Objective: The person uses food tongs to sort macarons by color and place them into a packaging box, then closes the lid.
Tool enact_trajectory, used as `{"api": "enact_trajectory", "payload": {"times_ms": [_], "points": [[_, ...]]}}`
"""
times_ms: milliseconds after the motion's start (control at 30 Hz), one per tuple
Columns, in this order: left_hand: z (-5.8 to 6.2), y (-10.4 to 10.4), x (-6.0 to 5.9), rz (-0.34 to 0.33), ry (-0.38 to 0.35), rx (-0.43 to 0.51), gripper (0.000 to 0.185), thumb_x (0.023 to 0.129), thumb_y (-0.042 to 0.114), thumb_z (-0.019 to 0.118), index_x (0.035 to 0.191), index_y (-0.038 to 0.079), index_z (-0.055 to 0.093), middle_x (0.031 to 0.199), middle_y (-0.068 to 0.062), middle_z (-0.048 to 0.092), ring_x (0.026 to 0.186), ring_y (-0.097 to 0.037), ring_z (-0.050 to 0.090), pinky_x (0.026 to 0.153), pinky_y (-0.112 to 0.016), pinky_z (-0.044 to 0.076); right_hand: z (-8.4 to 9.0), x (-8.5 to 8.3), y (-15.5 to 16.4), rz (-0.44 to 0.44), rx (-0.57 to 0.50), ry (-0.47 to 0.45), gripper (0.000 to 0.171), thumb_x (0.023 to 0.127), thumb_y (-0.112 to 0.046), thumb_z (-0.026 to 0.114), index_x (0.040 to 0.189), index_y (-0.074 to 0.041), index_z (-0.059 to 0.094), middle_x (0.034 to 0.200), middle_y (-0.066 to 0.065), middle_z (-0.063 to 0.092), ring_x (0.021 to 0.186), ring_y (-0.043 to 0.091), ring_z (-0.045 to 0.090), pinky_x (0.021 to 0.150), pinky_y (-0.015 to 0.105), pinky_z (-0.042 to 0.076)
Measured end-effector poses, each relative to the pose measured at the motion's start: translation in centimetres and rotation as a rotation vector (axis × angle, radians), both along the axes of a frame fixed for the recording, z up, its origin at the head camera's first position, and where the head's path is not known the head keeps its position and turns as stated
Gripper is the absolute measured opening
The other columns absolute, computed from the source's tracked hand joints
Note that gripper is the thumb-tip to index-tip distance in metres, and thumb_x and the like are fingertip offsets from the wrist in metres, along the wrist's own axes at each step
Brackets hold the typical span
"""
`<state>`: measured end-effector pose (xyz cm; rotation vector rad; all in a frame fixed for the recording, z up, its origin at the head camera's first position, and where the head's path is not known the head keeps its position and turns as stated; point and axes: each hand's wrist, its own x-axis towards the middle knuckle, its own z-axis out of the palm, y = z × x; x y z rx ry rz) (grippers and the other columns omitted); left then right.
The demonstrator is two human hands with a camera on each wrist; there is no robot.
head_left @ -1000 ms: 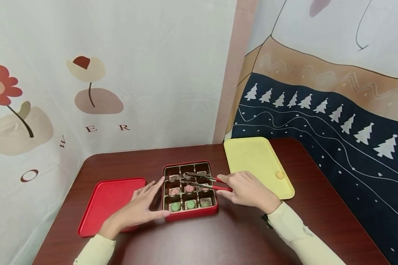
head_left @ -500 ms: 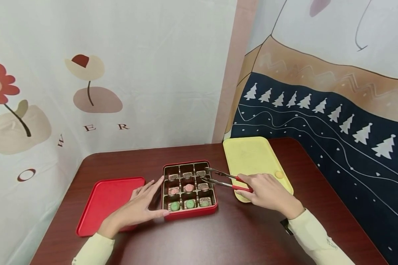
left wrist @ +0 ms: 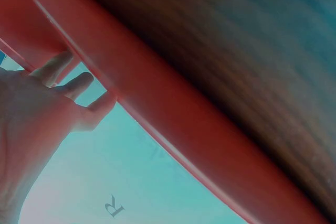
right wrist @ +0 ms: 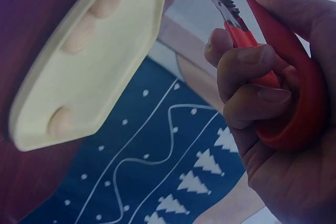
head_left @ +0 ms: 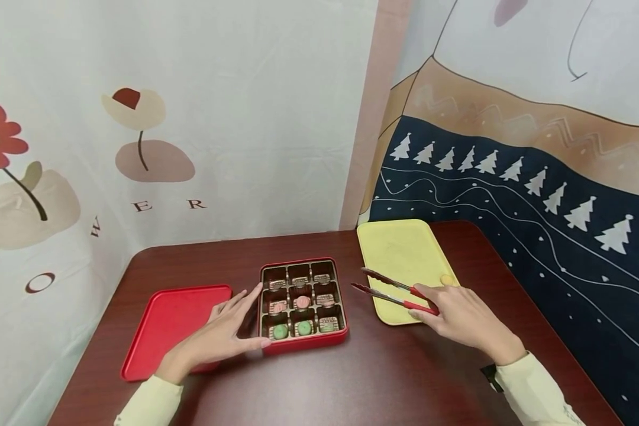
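A red box point(head_left: 319, 341) with a brown divided insert stands mid-table. Two pink sweets point(head_left: 302, 302) sit in its middle row and two green sweets point(head_left: 304, 327) in its front row. My left hand point(head_left: 215, 337) rests at the box's left side, fingers extended to the far part and thumb by the near corner. In the left wrist view its fingertips meet the red edge. My right hand point(head_left: 463, 313) grips red-handled tongs point(head_left: 420, 307) over the yellow tray point(head_left: 399, 248). Their tips are spread, with nothing between them, pointing toward the box.
Left of the box lies a red lid point(head_left: 165, 325), partly under my left forearm. A yellow round piece point(head_left: 446, 280) shows on the tray beyond my right hand. The right wrist view shows round tan pieces point(right wrist: 62, 121) on it. A patterned curtain point(head_left: 266, 118) hangs behind the table.
My right hand has drawn the tongs rightward, from over the box to over the yellow tray, with their tips spreading further apart. My left hand has stayed at the box.
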<state>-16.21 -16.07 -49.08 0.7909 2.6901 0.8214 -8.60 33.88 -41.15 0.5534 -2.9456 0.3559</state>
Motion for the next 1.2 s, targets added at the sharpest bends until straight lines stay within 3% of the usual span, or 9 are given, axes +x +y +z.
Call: {"api": "enact_trajectory", "payload": {"times_ms": [267, 400, 767, 867, 1000, 1200], "points": [[0.0, -0.1, 0.1, 0.0, -0.01, 0.01, 0.117, 0.09, 0.076, 0.074, 0.178, 0.025, 0.015, 0.176, -0.011, 0.032, 0.161, -0.043, 0.023, 0.118, -0.08, 0.014, -0.7, 1.0, 2.6, -0.027, -0.004, 0.062, 0.038, 0.093, -0.034, 0.089, 0.123, -0.013, 0.08, 0.06, -0.019, 0.034, 0.056, 0.004, 0.036, 0.05, 0.028, 0.033], [-0.1, -0.2, 0.0, 0.0, -0.006, 0.008, 0.117, 0.09, 0.076, 0.073, 0.178, 0.025, 0.015, 0.176, -0.012, 0.031, 0.161, -0.043, 0.023, 0.118, -0.081, 0.013, -1.2, 1.5, 3.9, -0.071, 0.0, 0.062, 0.041, 0.093, -0.035, 0.089, 0.125, -0.012, 0.08, 0.062, -0.018, 0.036, 0.058, 0.005, 0.037, 0.051, 0.028, 0.031], [-0.3, -0.3, -0.1, 0.0, -0.005, 0.007, 0.118, 0.09, 0.077, 0.073, 0.178, 0.027, 0.013, 0.176, -0.012, 0.031, 0.161, -0.043, 0.023, 0.118, -0.081, 0.012, -1.5, 2.3, 6.7, -0.167, -0.002, 0.038, 0.049, 0.091, -0.035, 0.09, 0.127, -0.004, 0.078, 0.075, -0.008, 0.062, 0.062, 0.01, 0.045, 0.054, 0.032, 0.036], [-0.3, -0.2, -0.1, 0.0, -0.013, 0.004, 0.118, 0.09, 0.078, 0.073, 0.178, 0.027, 0.014, 0.176, -0.011, 0.031, 0.161, -0.042, 0.022, 0.118, -0.08, 0.014, -1.4, 2.7, 7.3, -0.185, 0.011, 0.045, 0.049, 0.091, -0.035, 0.09, 0.127, -0.004, 0.078, 0.071, -0.009, 0.058, 0.061, 0.01, 0.044, 0.054, 0.032, 0.036], [-0.3, -0.2, -0.2, -0.004, -0.004, 0.0, 0.117, 0.09, 0.078, 0.073, 0.178, 0.028, 0.015, 0.176, -0.01, 0.032, 0.161, -0.043, 0.023, 0.118, -0.078, 0.018, -1.4, 2.9, 8.0, -0.208, 0.019, 0.055, 0.049, 0.092, -0.034, 0.088, 0.129, -0.003, 0.077, 0.063, -0.012, 0.039, 0.056, 0.009, 0.036, 0.052, 0.031, 0.031], [-0.4, 0.0, -0.3, -0.013, 0.01, 0.014, 0.117, 0.09, 0.077, 0.074, 0.178, 0.025, 0.015, 0.177, -0.006, 0.03, 0.161, -0.044, 0.023, 0.118, -0.076, 0.017, -1.8, 3.2, 8.9, -0.227, 0.023, 0.087, 0.05, 0.093, -0.034, 0.088, 0.129, -0.002, 0.076, 0.061, -0.013, 0.035, 0.054, 0.007, 0.032, 0.05, 0.031, 0.029]]}}
